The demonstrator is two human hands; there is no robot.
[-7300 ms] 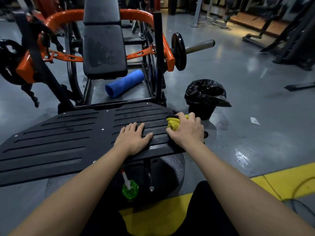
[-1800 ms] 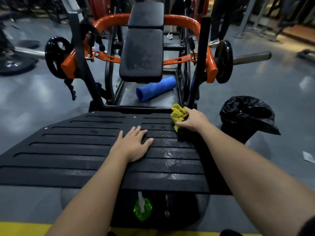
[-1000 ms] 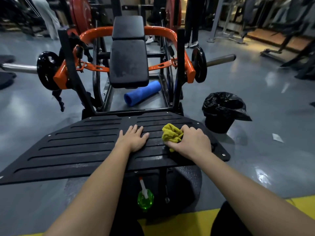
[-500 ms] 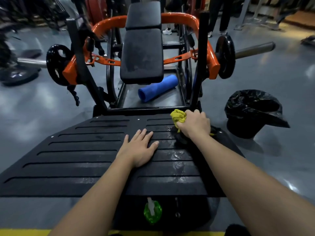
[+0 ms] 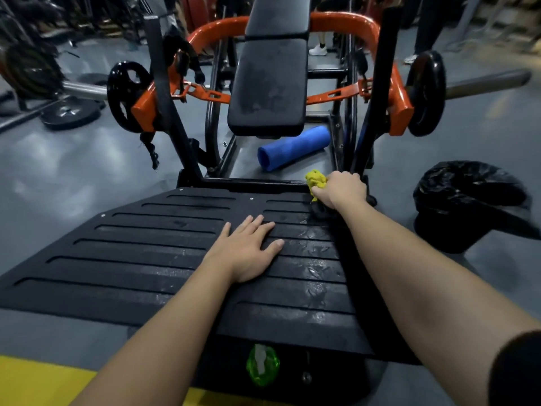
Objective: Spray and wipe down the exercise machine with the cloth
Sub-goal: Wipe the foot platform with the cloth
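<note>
The work is, as I judge it, somewhere in the middle. The wide black ribbed footplate of the exercise machine shows two different surfaces. Its right part, from the near edge up to the far right corner, is glossy with wet streaks, so it seems to be sprayed and at least partly wiped. Its left part looks matte and dry, and I think it is not yet done. The long black padded backrest behind the plate carries dull smears, and the orange steel frame around it shows no wet shine, so these probably remain too.

The crumpled yellow cloth is at the far right corner of the footplate, beside the black upright post. The right hand has its fingers curled around the cloth and pushes it down on the plate; only a bunched part sticks out to the left of the knuckles. The left hand lies flat on the middle of the plate, fingers straight and slightly apart, holding nothing.

The cloth looks small, soft and bunched into a lump, not folded. The green translucent spray bottle stands on the floor under the near edge of the plate, away from both hands.
</note>
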